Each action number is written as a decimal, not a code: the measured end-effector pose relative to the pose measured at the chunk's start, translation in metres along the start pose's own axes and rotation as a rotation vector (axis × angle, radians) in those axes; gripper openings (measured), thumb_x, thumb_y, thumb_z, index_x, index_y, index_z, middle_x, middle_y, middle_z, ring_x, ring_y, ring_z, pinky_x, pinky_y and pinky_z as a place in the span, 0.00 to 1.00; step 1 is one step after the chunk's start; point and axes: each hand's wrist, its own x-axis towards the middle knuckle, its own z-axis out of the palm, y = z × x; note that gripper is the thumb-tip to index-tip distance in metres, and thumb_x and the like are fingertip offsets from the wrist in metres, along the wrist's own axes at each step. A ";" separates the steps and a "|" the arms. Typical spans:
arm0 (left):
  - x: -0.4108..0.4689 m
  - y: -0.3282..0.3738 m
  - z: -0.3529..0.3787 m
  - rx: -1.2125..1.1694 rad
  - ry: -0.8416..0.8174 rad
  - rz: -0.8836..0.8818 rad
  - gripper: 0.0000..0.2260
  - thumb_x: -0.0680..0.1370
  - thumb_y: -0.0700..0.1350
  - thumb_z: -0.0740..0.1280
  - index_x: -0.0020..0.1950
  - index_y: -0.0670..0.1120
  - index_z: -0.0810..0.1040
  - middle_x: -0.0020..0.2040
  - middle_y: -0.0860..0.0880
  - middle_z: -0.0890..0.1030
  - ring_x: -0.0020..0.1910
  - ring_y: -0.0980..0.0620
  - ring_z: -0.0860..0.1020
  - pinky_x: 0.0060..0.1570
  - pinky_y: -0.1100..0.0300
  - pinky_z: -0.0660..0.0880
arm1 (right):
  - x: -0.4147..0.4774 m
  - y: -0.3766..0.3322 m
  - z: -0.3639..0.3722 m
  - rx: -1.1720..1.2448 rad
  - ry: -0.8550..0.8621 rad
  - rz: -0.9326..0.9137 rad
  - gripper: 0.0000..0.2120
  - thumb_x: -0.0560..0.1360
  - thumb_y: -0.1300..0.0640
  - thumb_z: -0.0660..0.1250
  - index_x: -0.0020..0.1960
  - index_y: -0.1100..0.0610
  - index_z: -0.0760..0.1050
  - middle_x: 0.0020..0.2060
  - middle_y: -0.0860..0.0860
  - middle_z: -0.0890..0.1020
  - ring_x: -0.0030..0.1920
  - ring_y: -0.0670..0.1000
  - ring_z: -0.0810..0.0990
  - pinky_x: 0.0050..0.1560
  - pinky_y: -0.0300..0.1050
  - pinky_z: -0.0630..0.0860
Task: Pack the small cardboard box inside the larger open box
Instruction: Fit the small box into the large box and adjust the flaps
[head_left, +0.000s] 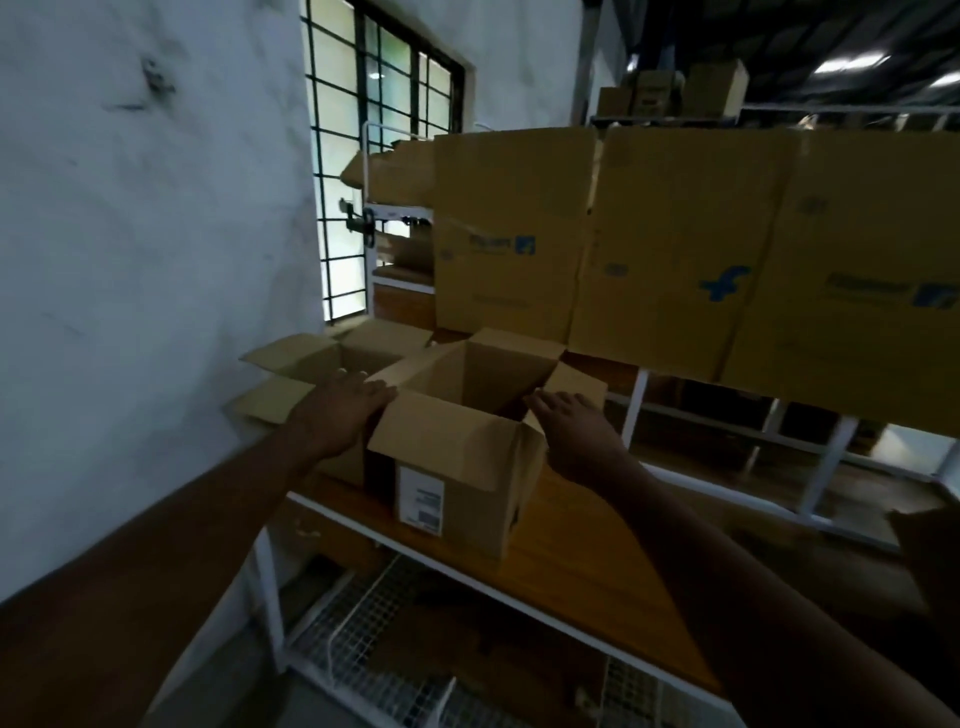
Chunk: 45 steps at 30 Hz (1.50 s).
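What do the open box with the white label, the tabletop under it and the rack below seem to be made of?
Open box: brown corrugated cardboard, matte, with creased flaps; its label looks like printed paper. Tabletop: apparently wood or wood-look laminate, orange-brown with a slight sheen, on a white frame, probably painted metal. Rack: white wire mesh, likely coated metal.

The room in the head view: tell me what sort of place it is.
Probably a warehouse or packing room: large flattened cartons lean along a metal rack, more boxes sit on a high shelf, and an open labelled box stands on the workbench.
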 end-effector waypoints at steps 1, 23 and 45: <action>0.008 -0.012 0.012 0.033 -0.022 -0.001 0.34 0.77 0.36 0.66 0.82 0.52 0.63 0.80 0.45 0.68 0.77 0.41 0.66 0.75 0.42 0.63 | 0.013 0.003 0.013 -0.033 -0.030 -0.031 0.36 0.76 0.56 0.68 0.79 0.52 0.56 0.78 0.54 0.61 0.76 0.56 0.61 0.76 0.57 0.58; 0.146 -0.096 0.161 0.141 0.108 0.414 0.21 0.78 0.45 0.59 0.68 0.40 0.78 0.69 0.39 0.79 0.66 0.34 0.79 0.80 0.49 0.41 | 0.103 0.010 0.124 0.050 0.006 -0.009 0.38 0.75 0.45 0.70 0.79 0.54 0.56 0.56 0.60 0.81 0.55 0.62 0.78 0.55 0.54 0.75; 0.129 -0.037 0.041 -0.298 0.298 0.788 0.18 0.70 0.53 0.68 0.48 0.40 0.84 0.44 0.40 0.84 0.45 0.42 0.81 0.68 0.54 0.68 | -0.015 -0.021 -0.013 -0.185 -0.039 0.239 0.22 0.77 0.49 0.57 0.66 0.59 0.72 0.58 0.64 0.79 0.60 0.63 0.78 0.56 0.59 0.79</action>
